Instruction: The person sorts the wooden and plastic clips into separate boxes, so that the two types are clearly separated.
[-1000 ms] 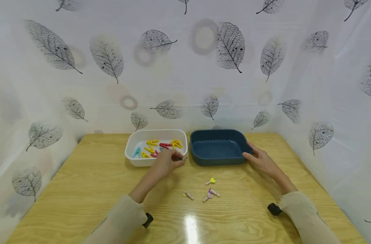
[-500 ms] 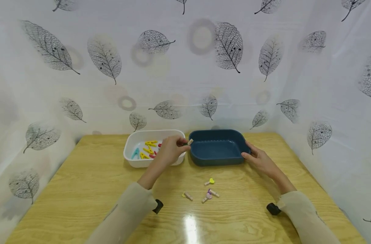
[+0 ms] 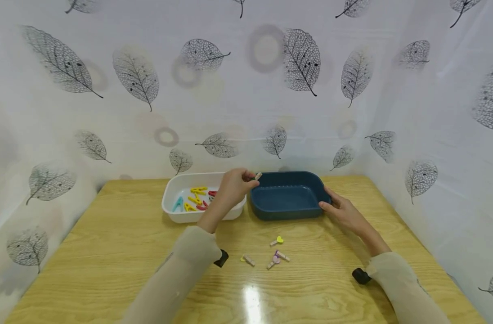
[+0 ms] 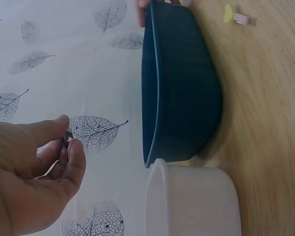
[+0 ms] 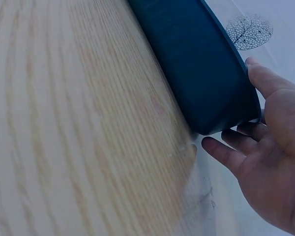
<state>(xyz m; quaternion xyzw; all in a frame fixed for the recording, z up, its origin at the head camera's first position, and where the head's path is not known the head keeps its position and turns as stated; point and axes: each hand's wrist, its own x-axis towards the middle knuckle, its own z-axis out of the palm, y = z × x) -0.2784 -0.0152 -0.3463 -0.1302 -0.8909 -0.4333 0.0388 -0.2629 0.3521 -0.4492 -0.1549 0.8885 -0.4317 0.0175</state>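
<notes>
My left hand (image 3: 235, 185) pinches a small wooden clip (image 3: 258, 176) between thumb and fingers, raised over the gap side of the dark blue bin (image 3: 289, 215). In the left wrist view the left hand (image 4: 39, 172) holds the clip (image 4: 67, 139), mostly hidden by the fingertips. At the bin's right end, my right hand (image 3: 347, 216) has its thumb and fingers around the corner. The right wrist view shows the right hand (image 5: 275, 142) against the blue bin (image 5: 201, 69), fingers extended along its end.
Left of the blue bin stands a white bin (image 3: 185, 217) with yellow, red and teal clips. Several small wooden clips lie on the table in front, among them one with a yellow heart (image 3: 280, 240) and one with a yellow tip (image 3: 248, 260). A leaf-patterned sheet hangs behind.
From near the white bin's front right corner, my left hand has risen and moved right and away with the pinched clip. My right hand stays on the blue bin.
</notes>
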